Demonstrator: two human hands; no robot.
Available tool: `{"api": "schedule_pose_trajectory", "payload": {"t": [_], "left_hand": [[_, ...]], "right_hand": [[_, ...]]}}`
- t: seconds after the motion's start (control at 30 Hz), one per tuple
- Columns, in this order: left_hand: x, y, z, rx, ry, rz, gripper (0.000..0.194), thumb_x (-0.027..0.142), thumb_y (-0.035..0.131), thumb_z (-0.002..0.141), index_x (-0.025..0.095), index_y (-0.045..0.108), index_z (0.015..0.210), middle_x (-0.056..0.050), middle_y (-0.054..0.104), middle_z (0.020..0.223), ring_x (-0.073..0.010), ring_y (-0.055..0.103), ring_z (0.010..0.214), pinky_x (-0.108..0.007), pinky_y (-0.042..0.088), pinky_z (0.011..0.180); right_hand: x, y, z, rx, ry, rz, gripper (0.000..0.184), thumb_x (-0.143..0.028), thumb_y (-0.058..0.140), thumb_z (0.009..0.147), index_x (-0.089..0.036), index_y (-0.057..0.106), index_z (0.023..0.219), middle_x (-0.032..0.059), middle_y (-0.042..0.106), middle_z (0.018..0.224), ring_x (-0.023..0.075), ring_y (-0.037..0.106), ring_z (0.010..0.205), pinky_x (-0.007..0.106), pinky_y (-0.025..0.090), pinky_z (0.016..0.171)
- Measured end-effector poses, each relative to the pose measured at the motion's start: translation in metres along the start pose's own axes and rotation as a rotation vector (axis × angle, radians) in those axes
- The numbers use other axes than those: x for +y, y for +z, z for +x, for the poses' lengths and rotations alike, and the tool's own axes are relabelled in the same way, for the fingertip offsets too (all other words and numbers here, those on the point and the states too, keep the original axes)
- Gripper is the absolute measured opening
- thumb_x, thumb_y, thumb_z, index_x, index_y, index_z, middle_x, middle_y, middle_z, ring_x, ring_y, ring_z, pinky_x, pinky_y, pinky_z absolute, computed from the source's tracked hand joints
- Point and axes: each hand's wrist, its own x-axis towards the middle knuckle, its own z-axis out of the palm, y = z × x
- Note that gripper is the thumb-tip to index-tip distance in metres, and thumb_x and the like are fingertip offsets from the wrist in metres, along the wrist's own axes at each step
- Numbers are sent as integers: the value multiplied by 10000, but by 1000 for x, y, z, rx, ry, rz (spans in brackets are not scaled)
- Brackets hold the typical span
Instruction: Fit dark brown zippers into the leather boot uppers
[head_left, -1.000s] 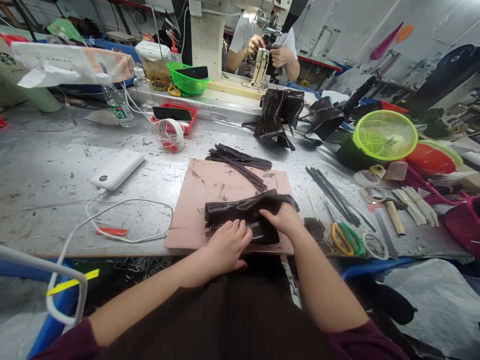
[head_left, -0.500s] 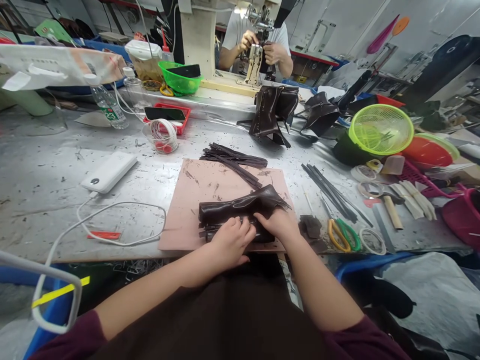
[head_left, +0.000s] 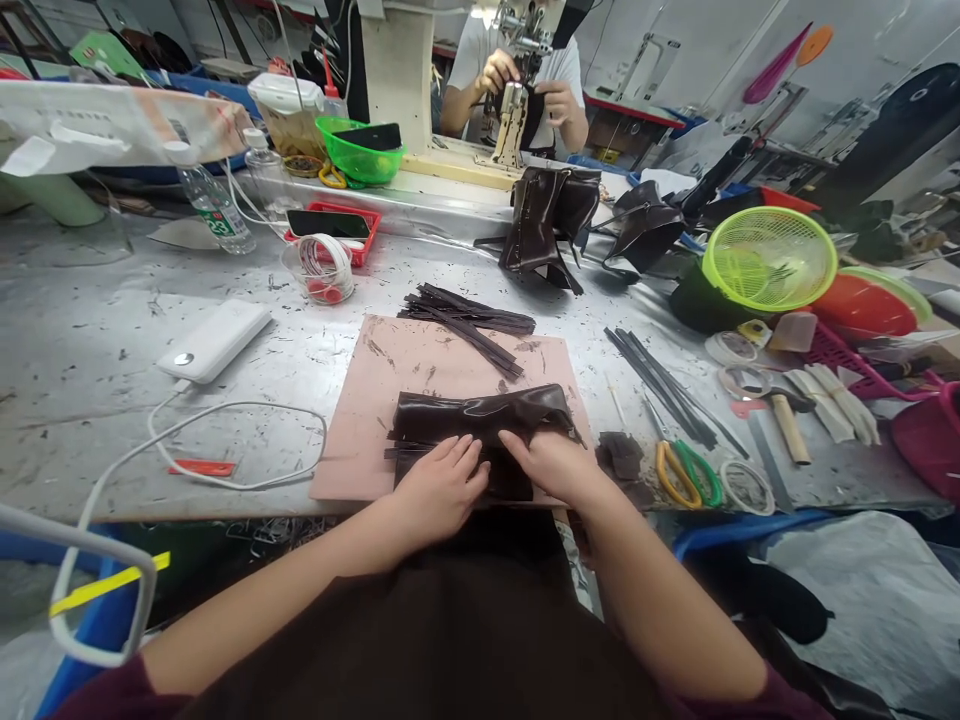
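Note:
A dark brown glossy leather piece [head_left: 480, 415] lies flat on a pink cutting board [head_left: 382, 390] at the table's near edge. My left hand [head_left: 439, 492] presses on its lower left part with fingers stretched flat. My right hand [head_left: 551, 465] rests on its lower right part, fingers also extended flat over the leather. A dark strip sticks out from under the leather at the left. Several dark leather strips [head_left: 469, 320] lie piled at the board's far edge.
Yellow-and-green scissors [head_left: 686, 470], dark strips [head_left: 660, 385], a hammer [head_left: 784, 420] and tape rolls lie to the right. A white power bank [head_left: 214, 340] with cable sits left. Baskets [head_left: 769, 262] stand at far right. Across the table another person works at a sewing machine [head_left: 517, 100].
Both hands went from gripping and folding the leather piece to lying flat on it; the piece now lies flatter on the board.

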Motion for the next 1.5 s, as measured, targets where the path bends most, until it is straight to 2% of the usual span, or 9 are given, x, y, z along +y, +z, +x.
{"api": "schedule_pose_trajectory", "payload": {"t": [0.13, 0.47, 0.6, 0.7, 0.8, 0.9, 1.1, 1.33, 1.5], "left_hand": [[3, -5, 1, -22, -42, -31, 391, 348, 404, 837, 126, 521, 1136, -170, 496, 1231, -281, 443, 1153, -407, 334, 934], [3, -10, 7, -125, -2, -33, 495, 492, 527, 748, 146, 522, 1102, -149, 359, 1354, -340, 404, 1163, -435, 340, 892], [5, -5, 5, -94, -2, -20, 562, 510, 551, 730, 120, 514, 1133, -184, 450, 1268, -338, 388, 1183, -423, 318, 934], [5, -3, 3, -89, -7, -28, 609, 519, 551, 729, 103, 494, 1170, -192, 461, 1251, -329, 375, 1198, -411, 301, 964], [4, -4, 1, -99, -24, -47, 640, 520, 542, 736, 100, 460, 1212, -199, 438, 1272, -321, 362, 1212, -403, 292, 978], [3, -6, 1, -126, -25, -71, 662, 523, 544, 730, 102, 444, 1230, -201, 426, 1283, -319, 359, 1215, -406, 300, 970], [2, -8, -2, -146, -23, -86, 701, 542, 547, 712, 106, 420, 1246, -187, 390, 1320, -322, 336, 1227, -410, 302, 955], [5, -11, 7, -166, -16, -38, 628, 539, 562, 698, 129, 485, 1168, -163, 378, 1339, -337, 382, 1182, -418, 307, 917], [9, -13, 21, -167, 25, 4, 609, 543, 566, 696, 88, 519, 1098, -201, 493, 1212, -328, 416, 1143, -406, 294, 913]], "right_hand": [[12, -9, 8, 25, -106, 72, 399, -394, 412, 837, -171, 560, 1132, 106, 639, 1059, 235, 570, 1010, 278, 421, 807], [20, 7, 7, 66, 98, 27, 440, -461, 508, 766, -137, 622, 1042, 154, 667, 940, 308, 608, 908, 359, 457, 733], [9, 16, 3, 138, 66, 336, 385, -375, 535, 757, -145, 606, 1059, 125, 658, 997, 279, 602, 945, 350, 466, 776], [5, 20, 5, 20, 87, 667, 331, -387, 494, 780, -159, 639, 972, 88, 683, 923, 238, 630, 880, 326, 489, 763], [7, 17, 7, -96, 85, 816, 332, -395, 458, 802, -157, 649, 931, 82, 681, 941, 228, 629, 881, 320, 494, 772], [10, 9, 7, -102, 44, 734, 382, -450, 460, 795, -165, 643, 971, 81, 657, 1026, 245, 596, 962, 352, 460, 839], [18, 1, 8, 92, -99, 374, 377, -358, 537, 757, -190, 593, 1090, 79, 627, 1098, 255, 564, 1019, 355, 435, 849], [15, 5, 8, 144, 59, 28, 308, -400, 553, 747, -177, 664, 928, 114, 689, 829, 268, 639, 792, 307, 465, 630], [10, 16, 9, 159, 105, -44, 392, -419, 482, 794, -127, 632, 1007, 160, 676, 850, 295, 636, 809, 319, 465, 637]]}}
